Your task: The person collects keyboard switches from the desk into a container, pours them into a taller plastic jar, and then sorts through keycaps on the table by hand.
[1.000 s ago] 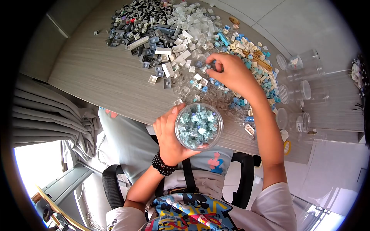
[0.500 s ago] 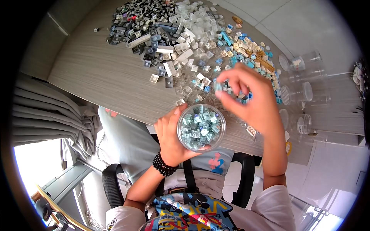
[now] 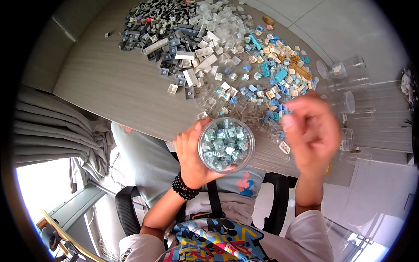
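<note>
My left hand (image 3: 192,150) is wrapped round a clear round jar (image 3: 200,159) at the table's front edge. Pale blue-green translucent keyboard switches (image 3: 227,142) fill much of it, seen through its open mouth. Over the right side of the table is my right hand (image 3: 313,133), somewhat blurred. Its thumb and index finger are apart with nothing visible between them, and the other fingers curl inward. Beside it lie blue keycaps (image 3: 281,75) and cream keycaps (image 3: 270,94). Clear small pieces (image 3: 251,114) spread between the jar and this hand.
Heaps of dark keycaps (image 3: 144,32), translucent white keycaps (image 3: 224,22) and long white keycaps (image 3: 185,55) cover the back of the wooden table (image 3: 100,83). Several clear jars (image 3: 349,72) lie along the right side. A grey curtain (image 3: 56,126) hangs at left.
My right hand has moved right and toward me, away from the loose switches, and its thumb and index finger have parted. My left hand and the jar have barely shifted.
</note>
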Available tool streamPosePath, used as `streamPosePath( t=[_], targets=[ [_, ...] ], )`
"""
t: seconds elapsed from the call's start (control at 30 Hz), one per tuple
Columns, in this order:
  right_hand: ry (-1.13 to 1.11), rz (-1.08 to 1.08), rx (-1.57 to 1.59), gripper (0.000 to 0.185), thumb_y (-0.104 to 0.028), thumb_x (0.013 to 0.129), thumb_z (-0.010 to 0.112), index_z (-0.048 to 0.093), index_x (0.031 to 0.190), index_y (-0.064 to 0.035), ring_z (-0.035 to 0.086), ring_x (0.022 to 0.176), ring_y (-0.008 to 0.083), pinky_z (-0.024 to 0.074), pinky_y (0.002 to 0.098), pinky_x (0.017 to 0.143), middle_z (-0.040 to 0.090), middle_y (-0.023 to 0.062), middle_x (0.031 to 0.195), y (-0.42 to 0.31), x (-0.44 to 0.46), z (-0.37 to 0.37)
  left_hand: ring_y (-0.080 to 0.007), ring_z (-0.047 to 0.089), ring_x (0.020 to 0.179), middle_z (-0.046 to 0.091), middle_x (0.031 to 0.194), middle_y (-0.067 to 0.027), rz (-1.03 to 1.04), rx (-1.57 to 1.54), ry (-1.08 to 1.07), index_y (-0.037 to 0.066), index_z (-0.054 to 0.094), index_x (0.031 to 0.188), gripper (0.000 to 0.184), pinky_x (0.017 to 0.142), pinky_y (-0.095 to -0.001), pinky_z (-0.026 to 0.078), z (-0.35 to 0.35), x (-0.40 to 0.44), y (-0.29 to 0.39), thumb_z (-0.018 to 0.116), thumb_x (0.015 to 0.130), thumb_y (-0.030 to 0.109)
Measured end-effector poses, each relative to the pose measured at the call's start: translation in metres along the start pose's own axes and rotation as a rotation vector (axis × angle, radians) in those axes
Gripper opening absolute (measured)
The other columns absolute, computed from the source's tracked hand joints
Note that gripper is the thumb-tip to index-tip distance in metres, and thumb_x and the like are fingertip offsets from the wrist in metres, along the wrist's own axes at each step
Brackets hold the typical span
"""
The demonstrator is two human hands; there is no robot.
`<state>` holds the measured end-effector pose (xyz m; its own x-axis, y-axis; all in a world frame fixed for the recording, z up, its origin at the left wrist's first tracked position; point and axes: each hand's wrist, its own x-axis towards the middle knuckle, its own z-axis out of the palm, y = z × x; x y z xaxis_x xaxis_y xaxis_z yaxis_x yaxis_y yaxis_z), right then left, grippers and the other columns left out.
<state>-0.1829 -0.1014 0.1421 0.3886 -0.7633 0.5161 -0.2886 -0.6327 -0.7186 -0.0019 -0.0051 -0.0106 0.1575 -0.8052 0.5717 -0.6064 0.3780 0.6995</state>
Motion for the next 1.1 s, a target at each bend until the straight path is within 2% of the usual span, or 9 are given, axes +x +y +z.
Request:
streamPosePath(
  t=[0.1, 0.23, 0.5, 0.67, 0.9, 0.97, 1.0, 1.03, 1.1],
  targets=[
    [0.233, 0.134, -0.106, 0.016, 0.003, 0.087, 0.069, 0.069, 0.100, -0.0060, 0.042, 0.061, 0.0046, 0.0311, 0.0226, 0.053, 0.051, -0.0030, 0.072, 0.008, 0.003, -0.018, -0.0317, 0.056, 0.111, 0.060, 0.136, -0.0163, -0.012, -0.029, 0.004, 0.004, 0.025, 0.155, 0.128, 0.094, -0.0440, 0.034, 0.002, -0.002, -0.002, 0.088, 0.061, 0.063],
    [0.224, 0.182, -0.492, 0.013, 0.001, 0.088, 0.068, 0.068, 0.100, -0.0057, 0.045, 0.061, 0.0057, 0.0350, 0.0237, 0.055, 0.052, -0.0007, 0.072, 0.022, 0.007, -0.027, -0.0305, 0.056, 0.113, 0.060, 0.136, -0.0153, -0.052, -0.071, 0.013, 0.005, 0.025, 0.154, 0.128, 0.096, -0.0432, 0.032, 0.005, -0.009, -0.005, 0.089, 0.059, 0.062],
    [-0.192, 0.251, -0.531, 0.013, -0.007, 0.086, 0.072, 0.067, 0.097, -0.0043, 0.056, 0.064, 0.0219, 0.0472, 0.0346, 0.060, 0.055, 0.0069, 0.075, 0.076, 0.015, -0.010, -0.0309, 0.056, 0.115, 0.059, 0.136, -0.0176, -0.035, -0.088, 0.034, 0.005, 0.026, 0.153, 0.125, 0.098, -0.0430, 0.032, 0.007, -0.010, -0.007, 0.091, 0.060, 0.057],
    [-0.313, 0.222, -0.644, 0.021, -0.020, 0.088, 0.073, 0.068, 0.097, -0.0020, 0.062, 0.085, 0.0274, 0.0512, 0.0401, 0.076, 0.058, 0.0106, 0.087, 0.094, 0.004, 0.007, -0.0311, 0.056, 0.115, 0.059, 0.136, -0.0176, -0.045, -0.067, 0.025, 0.006, 0.025, 0.154, 0.125, 0.098, -0.0436, 0.032, 0.005, -0.011, -0.005, 0.091, 0.060, 0.057],
    [-0.293, 0.227, -0.592, 0.015, -0.015, 0.087, 0.072, 0.066, 0.092, -0.0021, 0.062, 0.080, 0.0263, 0.0511, 0.0395, 0.071, 0.060, 0.0100, 0.083, 0.089, 0.006, 0.008, -0.0307, 0.056, 0.115, 0.059, 0.136, -0.0172, -0.042, -0.031, 0.016, 0.006, 0.025, 0.153, 0.125, 0.098, -0.0434, 0.032, 0.003, -0.010, -0.003, 0.091, 0.060, 0.057],
    [-0.193, 0.292, -0.511, 0.013, -0.012, 0.086, 0.072, 0.065, 0.090, -0.0021, 0.059, 0.069, 0.0244, 0.0487, 0.0363, 0.063, 0.058, 0.0086, 0.075, 0.080, 0.008, 0.005, -0.0306, 0.056, 0.115, 0.059, 0.136, -0.0171, -0.044, -0.051, 0.022, 0.006, 0.025, 0.154, 0.125, 0.098, -0.0434, 0.032, 0.005, -0.010, -0.005, 0.091, 0.060, 0.057],
    [-0.131, 0.298, -0.446, 0.011, -0.010, 0.087, 0.073, 0.065, 0.090, -0.0032, 0.053, 0.060, 0.0166, 0.0441, 0.0303, 0.058, 0.058, 0.0040, 0.071, 0.078, 0.006, 0.003, -0.0305, 0.056, 0.115, 0.059, 0.137, -0.0169, -0.045, -0.075, 0.024, 0.006, 0.025, 0.154, 0.125, 0.098, -0.0434, 0.032, 0.005, -0.010, -0.006, 0.091, 0.060, 0.057],
    [-0.134, 0.298, -0.445, 0.011, -0.010, 0.087, 0.073, 0.065, 0.090, -0.0032, 0.053, 0.060, 0.0166, 0.0441, 0.0303, 0.058, 0.058, 0.0040, 0.071, 0.073, 0.004, 0.000, -0.0305, 0.056, 0.115, 0.059, 0.137, -0.0169, -0.048, -0.073, 0.026, 0.006, 0.025, 0.154, 0.125, 0.098, -0.0434, 0.032, 0.006, -0.010, -0.006, 0.091, 0.060, 0.057],
    [-0.116, 0.457, -0.109, 0.010, -0.010, 0.088, 0.072, 0.066, 0.093, -0.0040, 0.050, 0.061, 0.0086, 0.0412, 0.0256, 0.057, 0.062, -0.0006, 0.072, 0.059, -0.005, -0.007, -0.0305, 0.056, 0.115, 0.059, 0.136, -0.0167, -0.056, -0.085, 0.021, 0.007, 0.025, 0.154, 0.126, 0.098, -0.0434, 0.032, 0.006, -0.010, -0.006, 0.091, 0.059, 0.058]
  ],
)
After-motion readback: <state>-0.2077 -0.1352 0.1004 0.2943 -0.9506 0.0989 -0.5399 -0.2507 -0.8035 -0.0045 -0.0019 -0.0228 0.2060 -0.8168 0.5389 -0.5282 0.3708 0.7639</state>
